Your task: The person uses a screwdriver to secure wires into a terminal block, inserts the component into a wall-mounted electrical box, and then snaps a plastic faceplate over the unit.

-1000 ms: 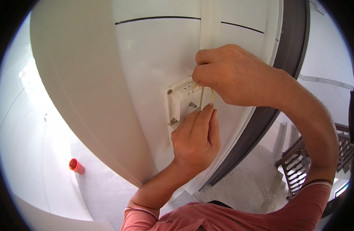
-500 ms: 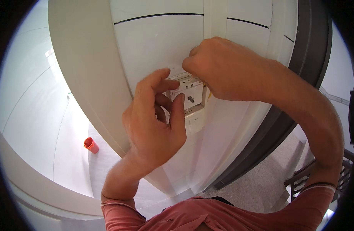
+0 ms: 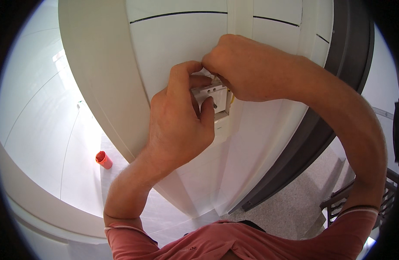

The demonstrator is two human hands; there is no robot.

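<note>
A white square electrical wall fitting [image 3: 219, 96] sits tilted out of its opening in the white tiled wall. A short grey shaft [image 3: 215, 105] pokes from its face, and small round holes line its top edge. My left hand [image 3: 177, 119] grips the fitting from the left, thumb on the face and fingers bent over the top. Close above it, my right hand [image 3: 249, 69] is closed, its fingertips turned down behind the fitting's upper edge; what they pinch is hidden. A bit of yellow wire [image 3: 232, 99] shows below the right hand.
A red cup-shaped container [image 3: 105, 160] stands on the pale floor at the left. A dark door frame [image 3: 290, 158] runs along the right of the wall. Beyond it are a speckled floor [image 3: 277, 208] and a dark railing [image 3: 338, 200].
My left hand has moved up and right, closing its fingers over the fitting and reaching my right hand's fingertips. The right hand has shifted slightly up and left. The view has shifted a little.
</note>
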